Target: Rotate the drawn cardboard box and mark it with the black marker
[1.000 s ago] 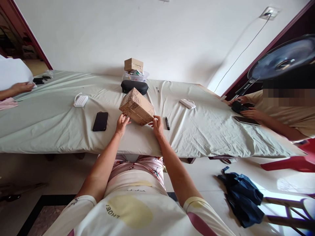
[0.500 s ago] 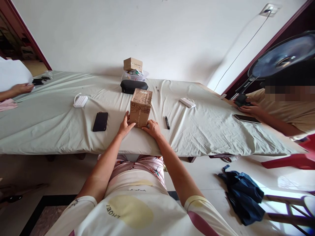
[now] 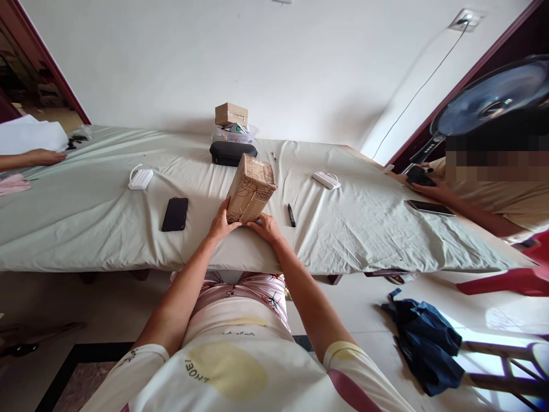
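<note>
A brown cardboard box [image 3: 251, 187] wrapped in clear tape stands on end on the sheet-covered table [image 3: 86, 217], leaning to the right. My left hand [image 3: 222, 220] grips its lower left side with the fingers curled against it. My right hand [image 3: 266, 225] holds the bottom right corner. A black marker [image 3: 291, 214] lies just right of my right hand. A black phone [image 3: 175, 213] lies to the left of my left hand.
A black zip case [image 3: 233, 153], a clear tub [image 3: 235, 134] and a small cardboard box [image 3: 231, 114] sit at the back. Two white power strips [image 3: 140, 178] [image 3: 326, 180] lie on the sheet. A person at right holds a dark device [image 3: 418, 176] beside a phone [image 3: 430, 208]. Another person's hand [image 3: 40, 157] rests far left.
The box went from lying tilted between my hands to standing on end, and now leans right. Both hands moved down to its base. The person at right lifted their device.
</note>
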A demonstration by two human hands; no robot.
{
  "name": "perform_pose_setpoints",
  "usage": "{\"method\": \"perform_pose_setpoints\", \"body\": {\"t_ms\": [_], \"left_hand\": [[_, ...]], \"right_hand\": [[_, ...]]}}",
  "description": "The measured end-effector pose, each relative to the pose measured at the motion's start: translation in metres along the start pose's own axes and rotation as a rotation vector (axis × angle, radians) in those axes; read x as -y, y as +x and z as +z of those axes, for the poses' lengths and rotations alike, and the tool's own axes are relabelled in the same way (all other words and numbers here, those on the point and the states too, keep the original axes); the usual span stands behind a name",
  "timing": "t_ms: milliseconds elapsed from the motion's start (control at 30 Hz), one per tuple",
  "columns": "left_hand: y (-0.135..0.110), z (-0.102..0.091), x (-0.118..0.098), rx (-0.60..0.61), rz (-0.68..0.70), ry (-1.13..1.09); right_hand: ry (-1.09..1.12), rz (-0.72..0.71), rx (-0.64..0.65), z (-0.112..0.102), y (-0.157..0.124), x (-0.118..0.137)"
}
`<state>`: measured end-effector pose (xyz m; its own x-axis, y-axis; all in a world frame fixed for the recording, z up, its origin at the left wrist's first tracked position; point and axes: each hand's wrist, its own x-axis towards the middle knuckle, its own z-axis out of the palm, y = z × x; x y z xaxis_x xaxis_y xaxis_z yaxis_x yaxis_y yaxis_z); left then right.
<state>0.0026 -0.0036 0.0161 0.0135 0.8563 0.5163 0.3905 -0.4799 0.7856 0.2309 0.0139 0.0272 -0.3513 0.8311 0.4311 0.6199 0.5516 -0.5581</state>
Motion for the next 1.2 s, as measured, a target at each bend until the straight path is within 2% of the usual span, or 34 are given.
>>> {"method": "perform_pose_setpoints", "body": {"t_ms": [333, 433, 533, 667, 767, 833, 1033, 1200], "left_hand": [[-0.002, 0.000, -0.001, -0.023, -0.033, 0.004], [-0.001, 0.001, 0.002, -0.040, -0.005, 0.016], [-0.001, 0.002, 0.006, -0.038, 0.039, 0.038], [-0.001, 0.003, 0.012, -0.031, 0.107, 0.090], [-0.001, 0.004, 0.015, -0.016, 0.156, 0.133], [0.000, 0.006, 0.016, -0.012, 0.169, 0.155], [0.000, 0.009, 0.018, -0.025, 0.166, 0.166], [-0.001, 0.009, 0.016, -0.020, 0.152, 0.163]], "right_hand": [[0.024, -0.007, 0.004, 0.001, 0.001, 0.001], [0.077, 0.020, -0.049, 0.001, 0.000, 0.000], [0.196, 0.057, -0.178, -0.001, 0.000, -0.003], [0.348, 0.057, -0.443, -0.006, 0.001, -0.011], [0.360, 0.029, -0.611, -0.011, 0.002, -0.016], [0.322, -0.007, -0.662, -0.013, 0.002, -0.018], [0.236, -0.095, -0.642, -0.014, 0.001, -0.014], [0.290, -0.043, -0.657, -0.015, 0.000, -0.011]]}}
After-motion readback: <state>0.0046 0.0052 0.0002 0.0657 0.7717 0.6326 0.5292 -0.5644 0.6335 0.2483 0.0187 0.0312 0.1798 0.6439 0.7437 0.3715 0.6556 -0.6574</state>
